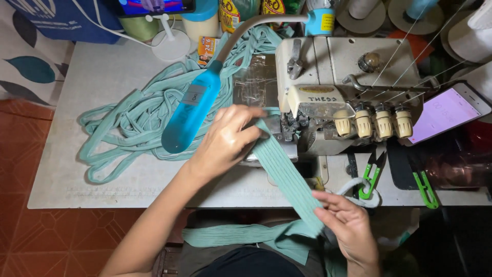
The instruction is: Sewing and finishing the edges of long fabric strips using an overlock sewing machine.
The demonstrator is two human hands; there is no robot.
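1. My left hand [225, 141] pinched the green ribbed strip [284, 174] at the sewing machine [328, 97], hiding the needle area.
2. My right hand [351, 225] gripped the strip's lower end off the counter [102, 169] edge; fingertips partly concealed.

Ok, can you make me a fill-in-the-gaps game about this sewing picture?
1. The left hand presses the ribbed strip against the sewing ____.
2. The right hand holds the strip's lower end; the strip's colour is ____.
3. The little thread snips by the machine have ____ handles.
4. The finished band lies piled on the table, to the ____ of the machine.

Missing words: machine; green; green; left
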